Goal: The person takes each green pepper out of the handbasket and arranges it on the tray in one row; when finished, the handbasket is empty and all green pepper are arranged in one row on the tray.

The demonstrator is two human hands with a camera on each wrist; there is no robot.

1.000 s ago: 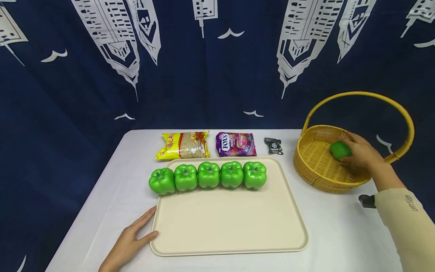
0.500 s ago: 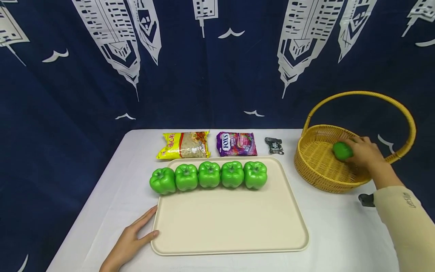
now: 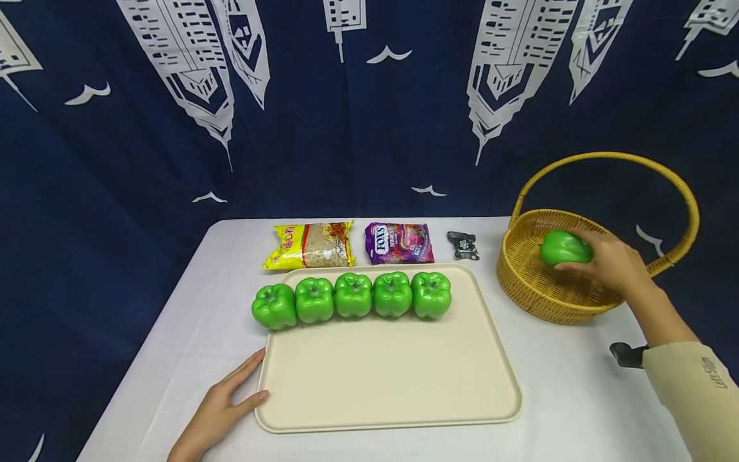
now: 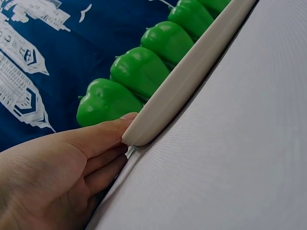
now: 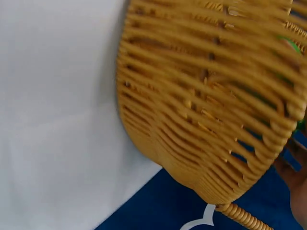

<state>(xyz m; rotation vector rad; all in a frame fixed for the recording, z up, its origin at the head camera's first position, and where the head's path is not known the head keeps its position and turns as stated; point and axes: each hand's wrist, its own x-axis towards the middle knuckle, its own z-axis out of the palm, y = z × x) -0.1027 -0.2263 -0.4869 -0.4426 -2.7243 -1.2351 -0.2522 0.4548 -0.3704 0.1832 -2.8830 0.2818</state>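
Note:
My right hand (image 3: pixel 614 260) grips a green bell pepper (image 3: pixel 560 248) inside the mouth of the yellow wicker basket (image 3: pixel 528 298). In the right wrist view, the basket's woven side (image 5: pixel 192 91) hides most of the pepper, and part of my hand (image 5: pixel 298 187) shows at the right edge. My left hand (image 3: pixel 216 407) rests at the left edge of the beige tray (image 3: pixel 392 378), fingers extended and thumb touching the rim. The left wrist view shows the thumb (image 4: pixel 103 134) against the tray's edge (image 4: pixel 168 103). Several green bell peppers (image 3: pixel 354 295) stand in a row along the tray's far side.
Behind the tray lie a yellow food packet (image 3: pixel 312 246), a purple candy bag (image 3: pixel 399 243) and a small black packet (image 3: pixel 464 246). The leftmost pepper (image 3: pixel 274 307) overlaps the tray's left rim. The basket's tall handle (image 3: pixel 612 155) arches over its opening.
My right hand has lifted the pepper from low in the basket and turned it, bringing it slightly left and into fuller view. My left hand stays at the tray.

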